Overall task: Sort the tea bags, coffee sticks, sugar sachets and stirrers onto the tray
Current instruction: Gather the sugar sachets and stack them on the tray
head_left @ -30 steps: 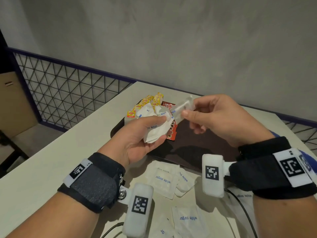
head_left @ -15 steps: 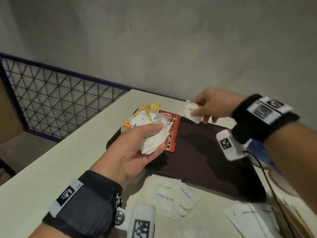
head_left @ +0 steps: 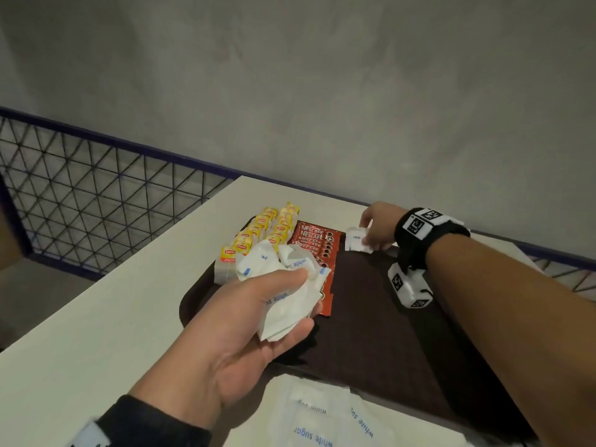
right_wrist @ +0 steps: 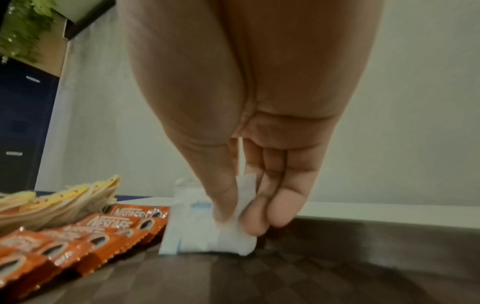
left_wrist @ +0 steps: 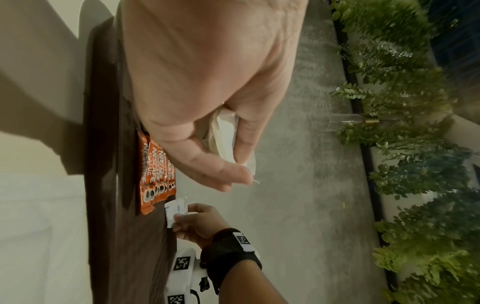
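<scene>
A dark brown tray lies on the white table. At its far left stand rows of yellow tea bags, with red coffee sticks beside them. My left hand hovers over the tray's left part and grips a bunch of white sugar sachets. My right hand reaches to the tray's far edge and pinches one sugar sachet, whose lower edge touches the tray just right of the coffee sticks.
More white sugar sachets lie loose on the table in front of the tray. A black wire-mesh railing runs along the table's left side, and a grey wall stands behind it. The tray's middle and right show bare brown surface.
My right hand took one sachet from the bunch in my left hand, carried it away to the tray's far edge and lowered it beside the coffee sticks. The left hand kept its bunch.
</scene>
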A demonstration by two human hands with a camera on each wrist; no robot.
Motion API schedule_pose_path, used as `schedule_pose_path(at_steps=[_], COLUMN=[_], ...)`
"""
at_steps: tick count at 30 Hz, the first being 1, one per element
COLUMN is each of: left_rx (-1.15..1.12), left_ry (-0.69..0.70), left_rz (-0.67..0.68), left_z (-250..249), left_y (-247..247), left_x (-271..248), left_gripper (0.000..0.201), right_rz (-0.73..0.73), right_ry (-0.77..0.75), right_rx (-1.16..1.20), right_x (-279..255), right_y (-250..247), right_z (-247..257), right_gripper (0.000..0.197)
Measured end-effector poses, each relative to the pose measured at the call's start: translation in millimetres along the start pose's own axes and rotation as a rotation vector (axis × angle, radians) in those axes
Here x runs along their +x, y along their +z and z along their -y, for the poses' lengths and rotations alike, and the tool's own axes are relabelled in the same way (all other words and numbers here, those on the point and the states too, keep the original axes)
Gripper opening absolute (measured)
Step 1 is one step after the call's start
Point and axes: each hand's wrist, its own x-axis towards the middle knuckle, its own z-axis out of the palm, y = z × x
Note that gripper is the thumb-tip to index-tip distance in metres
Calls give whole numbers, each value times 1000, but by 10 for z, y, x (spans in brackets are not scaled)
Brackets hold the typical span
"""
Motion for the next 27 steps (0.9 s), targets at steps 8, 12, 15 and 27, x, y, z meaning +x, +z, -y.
schedule_pose_path(at_steps=[8,12,15,27], left_rx=[14,22,21,8], left_ry=[-1,0,0,-16], left_rz=[12,-4,-17,-39], left_z=[-28,-37,-37,-104], left_y=[14,10,14,28], left_x=[-17,-17,-18,-47], left_gripper=[34,34,33,27], right_rz=[-69,-113,-121,-83], right_ry=[60,34,23,-106], right_rx=[-143,-179,-185,-158], right_x=[38,22,23,-480], right_y=[81,103,117,-13], right_z=[12,36,62,197], right_gripper=[23,32,39,11])
